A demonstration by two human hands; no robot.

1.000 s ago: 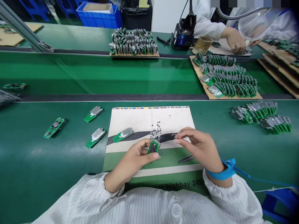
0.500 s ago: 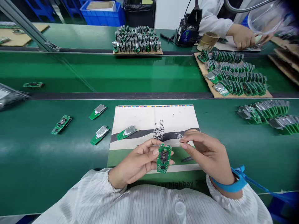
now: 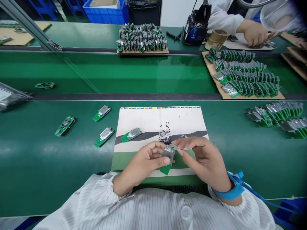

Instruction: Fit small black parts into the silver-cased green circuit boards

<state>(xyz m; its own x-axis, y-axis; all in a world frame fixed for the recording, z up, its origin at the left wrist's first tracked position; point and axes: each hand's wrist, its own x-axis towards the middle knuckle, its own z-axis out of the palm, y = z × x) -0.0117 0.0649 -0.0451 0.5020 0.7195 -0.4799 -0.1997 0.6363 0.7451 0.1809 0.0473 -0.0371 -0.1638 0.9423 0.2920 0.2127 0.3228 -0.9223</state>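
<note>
My left hand (image 3: 146, 159) grips a small green circuit board (image 3: 167, 157) with its silver metal part facing up, held just above the printed paper mat (image 3: 153, 119). My right hand (image 3: 201, 159) is pinched at the board's upper edge, its fingertips touching the board. A small heap of tiny black parts (image 3: 165, 132) lies on the mat just beyond both hands. One more board (image 3: 130, 134) rests on the mat's left side. A blue wrist strap (image 3: 230, 190) circles my right wrist.
Three loose boards (image 3: 103, 132) lie on the green bench left of the mat. Rows of boards (image 3: 275, 113) stand at the right, more on cardboard trays (image 3: 244, 78) across the belt. Another person's hands (image 3: 254, 33) work at the far right beside a soldering station (image 3: 195, 30).
My left hand turned the board over, so the silver side now faces up. My right hand moved in from beside the board until its pinched fingertips meet the board's top edge.
</note>
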